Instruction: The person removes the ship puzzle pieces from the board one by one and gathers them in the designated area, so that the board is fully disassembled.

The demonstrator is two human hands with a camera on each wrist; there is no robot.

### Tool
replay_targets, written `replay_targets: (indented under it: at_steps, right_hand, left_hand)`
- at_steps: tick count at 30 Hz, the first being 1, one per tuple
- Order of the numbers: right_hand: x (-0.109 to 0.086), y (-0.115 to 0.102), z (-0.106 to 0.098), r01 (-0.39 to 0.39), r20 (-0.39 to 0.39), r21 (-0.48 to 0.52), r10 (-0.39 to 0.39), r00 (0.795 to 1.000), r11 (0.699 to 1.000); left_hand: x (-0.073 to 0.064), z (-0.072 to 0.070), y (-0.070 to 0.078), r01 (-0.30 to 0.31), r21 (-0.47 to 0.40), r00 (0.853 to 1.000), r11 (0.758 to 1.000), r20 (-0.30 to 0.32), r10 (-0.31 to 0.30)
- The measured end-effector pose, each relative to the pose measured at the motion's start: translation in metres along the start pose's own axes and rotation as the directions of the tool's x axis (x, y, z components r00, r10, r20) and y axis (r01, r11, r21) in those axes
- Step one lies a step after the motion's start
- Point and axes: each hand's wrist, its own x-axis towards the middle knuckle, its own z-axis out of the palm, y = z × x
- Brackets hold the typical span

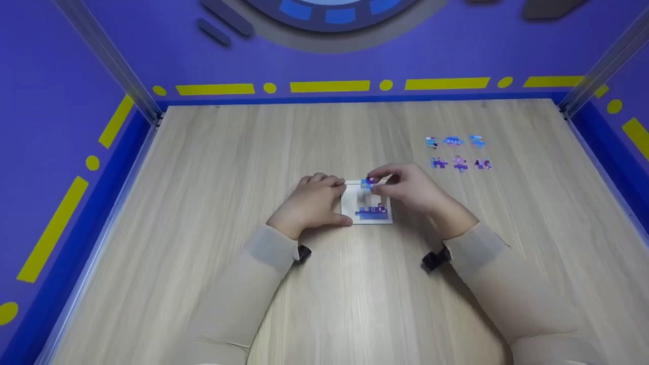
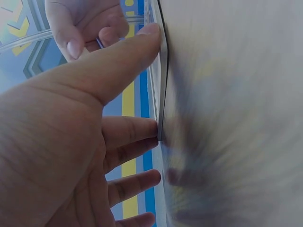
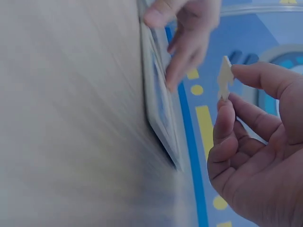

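Walls (image 1: 324, 66) of blue-violet are enclosing a pale, wood-grained table (image 1: 218, 203) at the back and on both sides. Yellow bars (image 1: 329, 86) and yellow dots (image 1: 269, 88) are running low along them, metal posts (image 1: 108, 63) are standing at the back corners, and part of a round decoration (image 1: 339, 15) is showing at the top of the back wall.

Near the middle of the table, we are seeing a small white tray (image 1: 349, 203) lying flat. Inside it, blue and purple set pieces (image 1: 372, 213) of a puzzle are forming a strip along the near edge. Farther back and to the right, six loose pieces (image 1: 460, 163) are lying on the table in two rows of three; we are finding their printed pictures too small to make out.

A person's left hand (image 1: 315, 203) is steadying the tray's left side, its fingers spreading fairly straight, thumb and forefinger touching the edges. The right hand (image 1: 413, 187) is pinching one puzzle piece (image 1: 366, 183) between thumb and fingers, above the tray's far part. From the right wrist we are viewing its pale back, raised clear of the table. Beige sleeves (image 1: 233, 284) are covering both forearms.
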Motion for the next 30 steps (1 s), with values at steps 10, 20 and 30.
replay_targets:
  at_steps: [10,20,30]
  right_hand:
    - [-0.021,0.028,-0.039,-0.022,-0.070,-0.048,0.018,0.997,0.999]
    - [-0.038,0.052,-0.067,0.045,-0.139,-0.083,-0.056,0.989,0.996]
    - [-0.048,0.073,-0.086,0.092,-0.173,-0.158,-0.119,0.978,0.983]
  left_hand:
    - [-0.001,0.000,0.000,-0.017,0.008,1.000,1.000,0.006,0.017]
    - [-0.001,-0.001,0.000,-0.008,0.005,1.000,1.000,0.011,0.008]
    - [0.000,0.000,0.000,-0.007,0.007,1.000,1.000,0.011,0.007]
